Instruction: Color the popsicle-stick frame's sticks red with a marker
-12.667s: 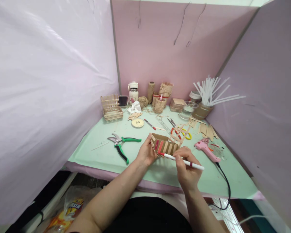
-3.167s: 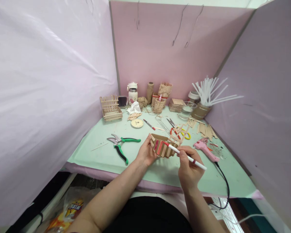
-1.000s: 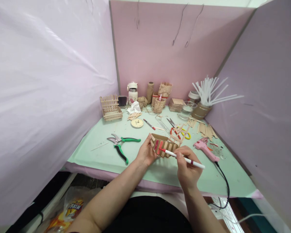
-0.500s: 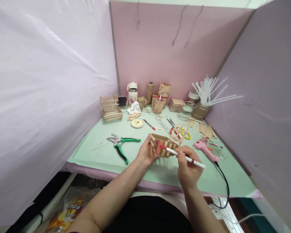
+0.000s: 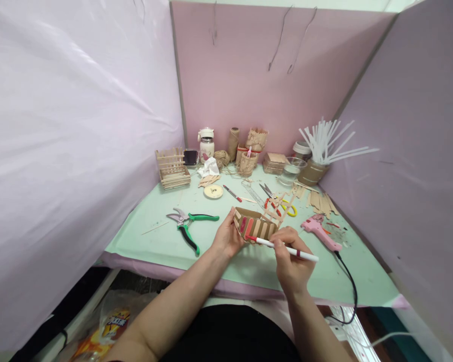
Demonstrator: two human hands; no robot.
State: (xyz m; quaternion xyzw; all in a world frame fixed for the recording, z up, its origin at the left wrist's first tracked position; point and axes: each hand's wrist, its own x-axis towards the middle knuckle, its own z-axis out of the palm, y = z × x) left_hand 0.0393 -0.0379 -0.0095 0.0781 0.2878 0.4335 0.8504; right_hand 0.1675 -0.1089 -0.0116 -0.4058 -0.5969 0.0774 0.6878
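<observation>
My left hand point(image 5: 229, 236) grips the left end of a small cardboard basket point(image 5: 263, 230) faced with upright craft sticks, held just above the table. Two sticks near its left end are coloured, one dark red and one lighter red; those to the right are bare wood. A white marker point(image 5: 287, 248) with a red tip is pinched in the fingers of my right hand point(image 5: 292, 261). Its tip meets the lower end of the lighter red stick. Some of the left fingers are hidden behind the basket.
Green-handled pruning shears point(image 5: 189, 221) lie left of my hands. On the right is a pink glue gun point(image 5: 320, 232) with a black cord. Behind the basket are scissors point(image 5: 287, 206), a red pen point(image 5: 232, 193) and a round lid point(image 5: 213, 191). A water bowl point(image 5: 291, 173) stands farther back.
The marker tip has slid down the lighter red stick from its upper part to its lower end. More of that stick now shows red. The basket stays in place.
</observation>
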